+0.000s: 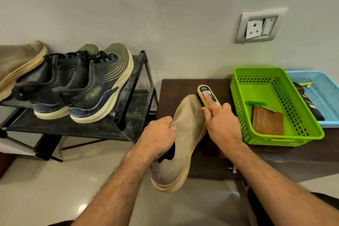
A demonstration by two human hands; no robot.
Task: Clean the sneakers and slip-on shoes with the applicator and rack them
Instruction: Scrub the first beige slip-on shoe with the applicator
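Observation:
A beige knit slip-on shoe (183,134) is held up at the centre, toe pointing away, a dark damp patch near its toe. My left hand (158,135) grips the shoe's collar on its left side. My right hand (222,124) holds a yellow-edged applicator (206,94) against the toe's right side, index finger stretched along its back. Two dark sneakers (88,86) with cream soles stand side by side on the black shoe rack (135,82) at the left. Another beige slip-on (20,60) leans at the rack's far left, partly cut off.
A dark brown low table (183,86) stands behind the shoe. On it sits a green basket (242,90) holding a brown brush and a green item, and a blue basket (322,86) with dark items. A wall socket (258,25) is above. The floor is pale tile.

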